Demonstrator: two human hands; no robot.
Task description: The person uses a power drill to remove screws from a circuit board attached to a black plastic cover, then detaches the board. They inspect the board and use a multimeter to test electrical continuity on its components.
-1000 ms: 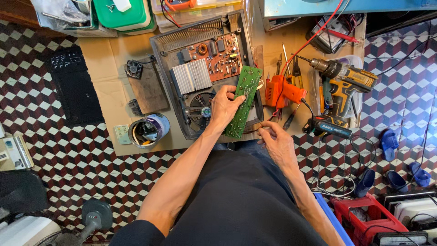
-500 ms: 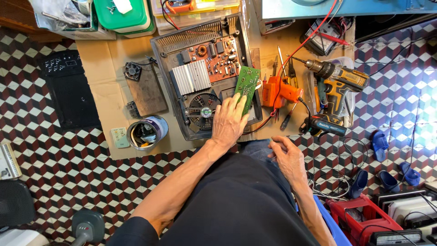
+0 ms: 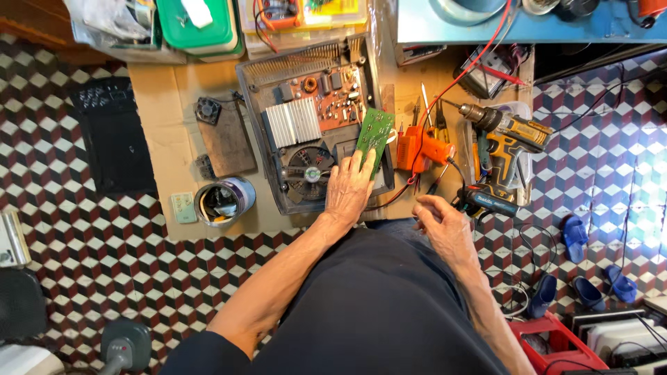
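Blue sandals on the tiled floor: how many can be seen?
4. One blue sandal lies right of the drill, and three more, and, lie below it. Others may be hidden.
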